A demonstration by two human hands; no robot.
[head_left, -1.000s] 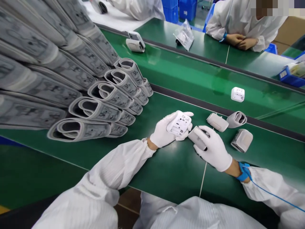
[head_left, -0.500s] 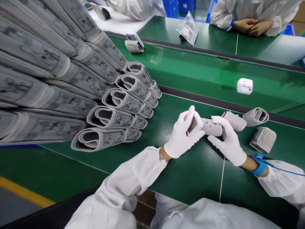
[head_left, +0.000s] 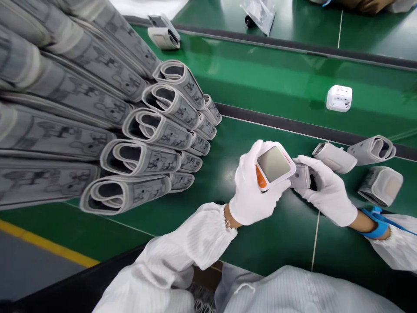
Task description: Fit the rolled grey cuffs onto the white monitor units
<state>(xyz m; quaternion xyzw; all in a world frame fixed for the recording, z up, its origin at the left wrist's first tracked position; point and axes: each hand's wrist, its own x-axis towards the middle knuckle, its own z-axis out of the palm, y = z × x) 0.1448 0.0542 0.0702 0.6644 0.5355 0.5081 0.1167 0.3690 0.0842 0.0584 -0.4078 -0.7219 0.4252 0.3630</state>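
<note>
My left hand point(head_left: 257, 187), in a white glove, is closed around a white wrist blood pressure monitor point(head_left: 274, 164) with a grey screen and orange buttons; the screen faces up. My right hand point(head_left: 329, 189), also gloved, has its fingers wrapped round a grey cuff point(head_left: 300, 177) right beside the monitor. Whether cuff and monitor are joined is hidden. Just beyond my right hand lie a rolled grey cuff point(head_left: 335, 157), a second rolled cuff point(head_left: 371, 149) and a third cuff point(head_left: 379, 187).
At the left rises a big stack of printed, rolled cuffs point(head_left: 156, 156). Across the dark rail point(head_left: 276, 119) sits a white socket-like block point(head_left: 339, 98). Farther back are a monitor with its cuff point(head_left: 164, 32) and a clear plastic bag point(head_left: 260, 17). Part of another person shows at the top right.
My left hand has turned the monitor so its screen now faces me. My right hand has shifted its hold on the cuff. The view has tilted down and nearer.
</note>
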